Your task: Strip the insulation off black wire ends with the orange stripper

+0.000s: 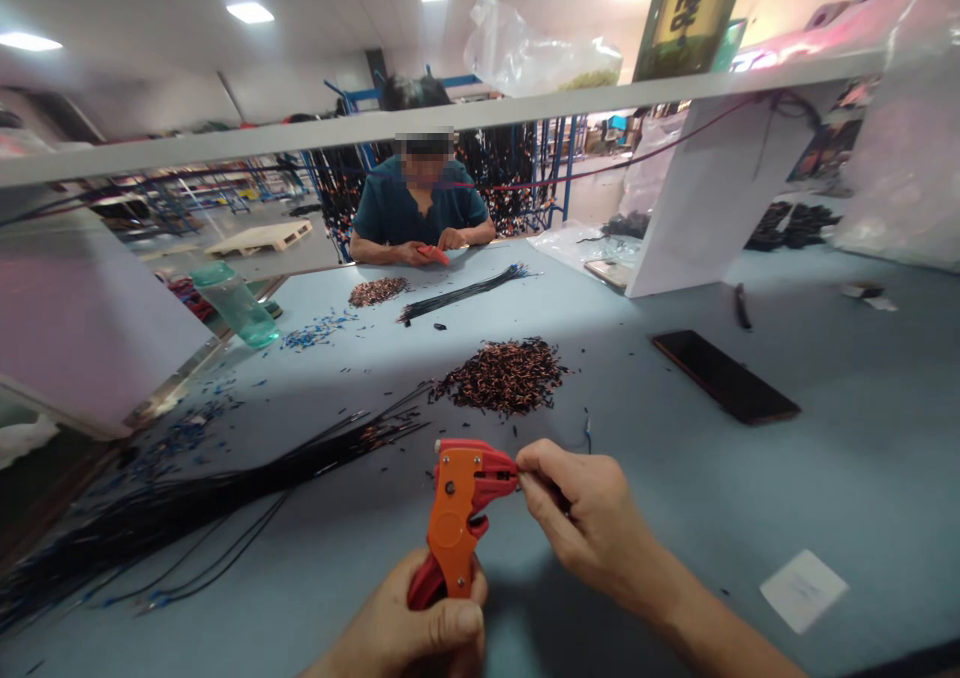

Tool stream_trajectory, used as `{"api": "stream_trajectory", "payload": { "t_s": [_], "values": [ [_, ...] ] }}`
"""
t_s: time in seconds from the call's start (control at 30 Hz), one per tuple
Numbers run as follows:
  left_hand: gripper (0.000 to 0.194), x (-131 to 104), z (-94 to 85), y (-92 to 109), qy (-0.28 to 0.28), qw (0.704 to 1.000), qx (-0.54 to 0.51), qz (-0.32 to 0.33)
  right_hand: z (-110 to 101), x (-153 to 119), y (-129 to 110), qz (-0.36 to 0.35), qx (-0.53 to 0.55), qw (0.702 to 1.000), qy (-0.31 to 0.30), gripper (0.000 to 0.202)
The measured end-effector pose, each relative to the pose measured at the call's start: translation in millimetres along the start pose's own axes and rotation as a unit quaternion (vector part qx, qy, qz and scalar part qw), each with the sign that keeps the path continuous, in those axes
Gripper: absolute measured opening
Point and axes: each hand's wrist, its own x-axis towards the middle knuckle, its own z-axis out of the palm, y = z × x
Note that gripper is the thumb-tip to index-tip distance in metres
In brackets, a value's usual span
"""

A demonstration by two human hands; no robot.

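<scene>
My left hand [431, 618] is wrapped around the handle of an orange and red wire stripper [451, 523], which stands upright with its jaws turned right. At the jaw tips, my right hand [592, 518] pinches a thin black wire, mostly hidden by the fingers. A short wire end with a blue tip [589, 432] shows just behind that hand. Beyond the stripper lies a heap of short black and copper wire offcuts [506, 376]. On the left stretches a long bundle of black wires [225, 493], some with blue ends.
Across the table a person [420, 203] holds a red tool [433, 254], near a smaller wire bundle [465, 293] and copper-coloured scraps [377, 291]. A dark phone [726, 375] and white paper square [804, 591] lie right. A green bottle [238, 308] stands left; a shelf [300, 131] spans above.
</scene>
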Motion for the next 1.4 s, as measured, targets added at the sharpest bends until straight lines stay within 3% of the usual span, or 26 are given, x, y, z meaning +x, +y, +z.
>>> {"api": "stream_trajectory", "payload": {
  "t_s": [0.23, 0.63, 1.13, 1.4],
  "values": [
    [0.049, 1, -1.1, 0, -0.005, 1.0, 0.023, -0.014, 2, -2, 0, 0.001, -0.005, 1.0, 0.014, 0.019],
    [0.05, -6, 2.1, 4, 0.054, 0.997, -0.028, -0.053, 7, -4, 3, -0.001, -0.009, 1.0, 0.02, 0.018],
    [0.047, -2, 1.6, 5, 0.013, 0.999, -0.021, -0.045, 7, -3, 5, -0.005, -0.014, 1.0, 0.014, 0.016],
    [0.044, -1, -4.1, -7, 0.021, 0.999, -0.023, -0.012, 6, -2, 4, -0.002, -0.018, 1.0, 0.025, 0.017]
  ]
}}
